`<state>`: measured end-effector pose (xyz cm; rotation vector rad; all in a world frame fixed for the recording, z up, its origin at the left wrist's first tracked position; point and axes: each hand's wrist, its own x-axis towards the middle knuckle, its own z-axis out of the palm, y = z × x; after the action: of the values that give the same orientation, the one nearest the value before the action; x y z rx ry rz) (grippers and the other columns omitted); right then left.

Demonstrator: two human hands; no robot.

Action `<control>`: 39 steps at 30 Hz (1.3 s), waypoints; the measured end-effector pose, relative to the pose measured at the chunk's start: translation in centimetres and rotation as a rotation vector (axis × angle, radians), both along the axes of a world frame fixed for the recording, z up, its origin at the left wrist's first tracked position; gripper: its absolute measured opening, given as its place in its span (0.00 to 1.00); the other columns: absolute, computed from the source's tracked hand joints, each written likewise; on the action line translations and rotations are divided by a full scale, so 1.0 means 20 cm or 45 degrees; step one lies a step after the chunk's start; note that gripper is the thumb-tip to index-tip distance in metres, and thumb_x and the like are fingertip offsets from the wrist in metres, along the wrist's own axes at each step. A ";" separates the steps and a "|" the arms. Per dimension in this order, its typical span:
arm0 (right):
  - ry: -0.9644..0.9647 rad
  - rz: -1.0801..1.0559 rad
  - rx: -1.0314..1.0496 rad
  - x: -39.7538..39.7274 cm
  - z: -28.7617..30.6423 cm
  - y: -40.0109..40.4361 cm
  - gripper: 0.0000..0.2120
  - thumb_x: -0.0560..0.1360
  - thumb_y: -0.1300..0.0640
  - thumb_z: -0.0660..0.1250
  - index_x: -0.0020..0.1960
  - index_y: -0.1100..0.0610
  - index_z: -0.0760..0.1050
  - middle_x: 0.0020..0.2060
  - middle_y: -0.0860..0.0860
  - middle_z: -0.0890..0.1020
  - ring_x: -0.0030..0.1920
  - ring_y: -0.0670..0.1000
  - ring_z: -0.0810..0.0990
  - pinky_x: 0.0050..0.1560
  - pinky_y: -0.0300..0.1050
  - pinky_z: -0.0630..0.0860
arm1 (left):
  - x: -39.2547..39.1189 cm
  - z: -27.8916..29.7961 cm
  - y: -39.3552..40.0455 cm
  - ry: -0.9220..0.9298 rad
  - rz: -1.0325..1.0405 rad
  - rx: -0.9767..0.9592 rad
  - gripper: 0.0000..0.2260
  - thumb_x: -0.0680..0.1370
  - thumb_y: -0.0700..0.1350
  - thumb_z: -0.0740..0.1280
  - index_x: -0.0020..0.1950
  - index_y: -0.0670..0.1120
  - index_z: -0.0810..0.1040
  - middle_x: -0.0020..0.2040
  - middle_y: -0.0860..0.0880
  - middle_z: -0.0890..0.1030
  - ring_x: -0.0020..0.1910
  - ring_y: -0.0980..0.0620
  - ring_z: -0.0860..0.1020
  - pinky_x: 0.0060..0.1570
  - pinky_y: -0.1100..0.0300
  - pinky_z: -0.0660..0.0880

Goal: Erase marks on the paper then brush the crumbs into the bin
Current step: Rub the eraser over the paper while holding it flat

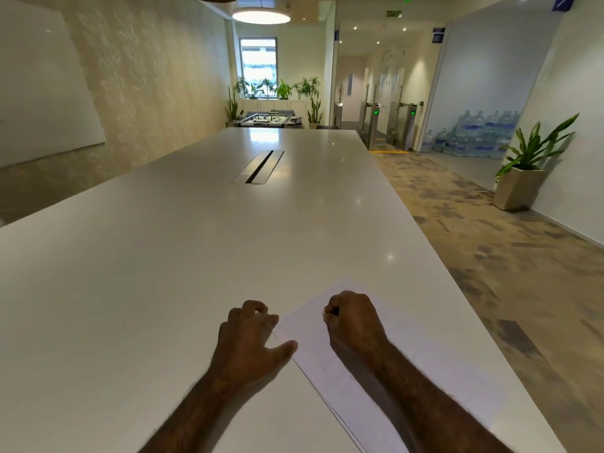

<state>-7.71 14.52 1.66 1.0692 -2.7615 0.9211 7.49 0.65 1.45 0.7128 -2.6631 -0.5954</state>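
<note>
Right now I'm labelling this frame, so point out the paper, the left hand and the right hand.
paper [421, 364], head view, bare sheet right of the forearm.
left hand [250, 343], head view, back of the hand.
right hand [354, 317], head view, back of the fist.

Two bare, hairy forearms, apparently sleeveless; left hand [250, 338], right hand [354, 318].

The table [196, 256] is glossy white, and the paper [376, 371] on it is white too, faintly lilac, with marks too pale to tell. Right of the table, the carpet [490, 256] is tan, mottled with grey patches. Beyond the table, a cream wall [147, 93] bears a pale leaf pattern. Right of the table, green leaves rise from a beige planter [516, 188].
</note>
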 end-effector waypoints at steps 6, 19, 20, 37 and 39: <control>0.056 -0.007 0.072 0.02 0.01 -0.01 0.07 0.76 0.57 0.67 0.48 0.57 0.83 0.46 0.53 0.84 0.46 0.50 0.82 0.47 0.39 0.77 | 0.03 -0.02 0.05 -0.045 -0.053 -0.192 0.31 0.68 0.73 0.57 0.61 0.55 0.77 0.63 0.61 0.72 0.61 0.54 0.68 0.57 0.58 0.63; -0.038 0.122 -0.075 0.19 0.07 -0.18 0.06 0.76 0.57 0.69 0.47 0.56 0.84 0.43 0.50 0.84 0.39 0.43 0.78 0.45 0.32 0.74 | 0.03 -0.02 0.04 -0.125 0.000 0.132 0.47 0.72 0.71 0.63 0.81 0.51 0.43 0.78 0.63 0.52 0.77 0.61 0.48 0.74 0.61 0.43; -0.025 0.079 -0.087 0.17 0.07 -0.17 0.06 0.76 0.57 0.69 0.47 0.56 0.84 0.42 0.50 0.84 0.39 0.43 0.78 0.45 0.32 0.74 | 0.02 -0.02 0.04 -0.133 0.007 0.125 0.47 0.72 0.71 0.63 0.81 0.52 0.43 0.79 0.61 0.51 0.78 0.59 0.50 0.75 0.60 0.43; -0.006 0.101 0.008 0.15 0.09 -0.22 0.06 0.75 0.58 0.69 0.48 0.56 0.84 0.44 0.51 0.84 0.41 0.45 0.79 0.45 0.35 0.74 | 0.01 -0.06 0.02 -0.163 -0.070 0.049 0.40 0.74 0.70 0.61 0.80 0.54 0.52 0.79 0.58 0.56 0.79 0.59 0.48 0.77 0.53 0.43; -0.071 0.253 0.057 0.22 0.10 -0.22 0.05 0.74 0.58 0.70 0.48 0.55 0.84 0.43 0.49 0.84 0.40 0.44 0.78 0.47 0.36 0.76 | 0.01 -0.05 0.02 -0.122 -0.065 0.066 0.40 0.74 0.69 0.63 0.80 0.54 0.54 0.79 0.58 0.57 0.78 0.60 0.50 0.77 0.54 0.43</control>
<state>-3.29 10.09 3.75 1.3663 -2.7708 0.9270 7.67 1.03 0.35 0.7063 -2.7706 -0.6618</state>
